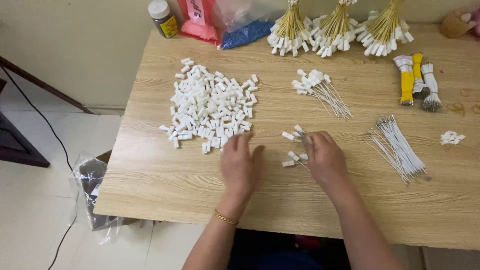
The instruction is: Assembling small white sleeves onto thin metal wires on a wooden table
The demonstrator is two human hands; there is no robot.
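My left hand [241, 164] lies palm down on the wooden table [200, 195], fingers spread, at the near edge of a large heap of small white plastic connectors [210, 105]. My right hand [324, 157] rests beside a few white wires with connectors fitted [292, 136], its fingertips closed on one of them. A small bunch of finished connector wires [320, 90] lies farther back. A bundle of bare white wires [397, 147] lies to the right of my right hand.
Three yellow-wired bundles with white connectors [335, 27] stand at the back edge. Tied yellow and white wire bundles [415, 80] lie at the right. A bottle [162, 17] and plastic bags [240, 22] sit at the back left. A plastic bag [92, 180] hangs below the table's left.
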